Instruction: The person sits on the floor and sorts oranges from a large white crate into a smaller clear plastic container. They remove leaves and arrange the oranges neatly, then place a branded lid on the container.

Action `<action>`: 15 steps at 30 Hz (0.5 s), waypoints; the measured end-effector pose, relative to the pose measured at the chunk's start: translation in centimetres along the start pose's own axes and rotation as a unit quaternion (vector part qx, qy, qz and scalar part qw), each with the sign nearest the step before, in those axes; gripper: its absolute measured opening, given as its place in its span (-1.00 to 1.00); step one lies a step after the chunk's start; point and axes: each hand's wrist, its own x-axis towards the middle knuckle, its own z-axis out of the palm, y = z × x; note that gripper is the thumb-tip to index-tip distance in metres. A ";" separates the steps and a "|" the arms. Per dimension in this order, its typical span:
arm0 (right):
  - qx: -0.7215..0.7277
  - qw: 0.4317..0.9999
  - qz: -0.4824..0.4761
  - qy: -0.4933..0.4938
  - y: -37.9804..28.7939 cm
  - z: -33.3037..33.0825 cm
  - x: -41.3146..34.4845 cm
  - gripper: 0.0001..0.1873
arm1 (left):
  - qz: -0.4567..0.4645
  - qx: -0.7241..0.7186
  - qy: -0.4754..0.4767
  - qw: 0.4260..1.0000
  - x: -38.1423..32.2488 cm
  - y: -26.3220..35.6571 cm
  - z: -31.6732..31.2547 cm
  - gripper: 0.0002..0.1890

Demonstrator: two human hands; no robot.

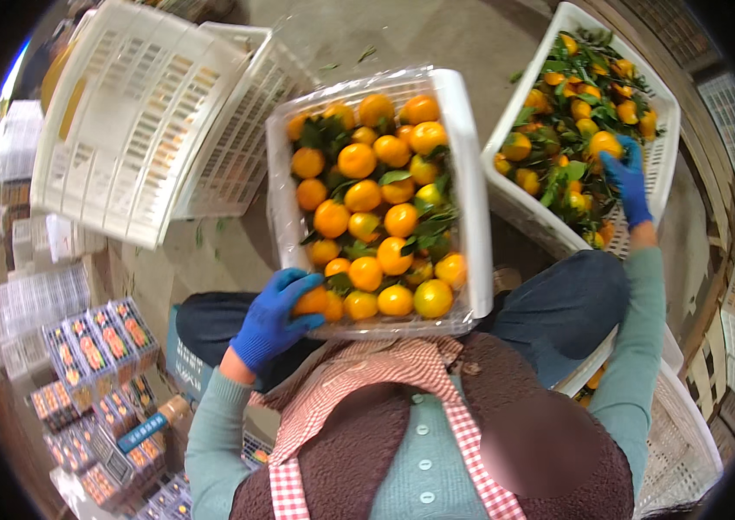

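In the head view, a white plastic crate lined with clear film stands before me, filled with orange mandarins and some green leaves. My left hand, in a blue knitted glove, has its fingers around a mandarin at the crate's near left corner. Off to the right, my right hand, gloved the same, grasps another mandarin over a second white crate. That crate holds leafy mandarins, and part of its slotted bottom shows at the near end.
Tilted white crates lean at the upper left. Stacked printed fruit boxes and a blue-labelled roll lie at the lower left. Another white crate is by my right elbow. Loose leaves lie on the concrete floor.
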 end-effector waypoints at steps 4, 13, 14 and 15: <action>0.125 0.989 0.039 -0.075 -10.8 2.0 -4.2 -0.71 | 0.053 -0.062 -0.017 0.997 1.1 0.6 0.9 -0.43; -0.143 0.834 -0.323 -0.424 -17.9 23.1 -18.2 -0.55 | 0.147 0.185 -0.019 0.971 4.0 -4.0 0.1 -0.37; -0.128 0.847 -0.300 -0.419 -17.7 24.7 -18.6 -0.54 | 0.152 0.178 -0.024 0.972 4.1 -4.3 0.0 -0.37; -0.110 0.858 -0.275 -0.419 -17.5 25.8 -19.0 -0.54 | 0.151 0.176 -0.026 0.972 4.1 -4.4 0.0 -0.38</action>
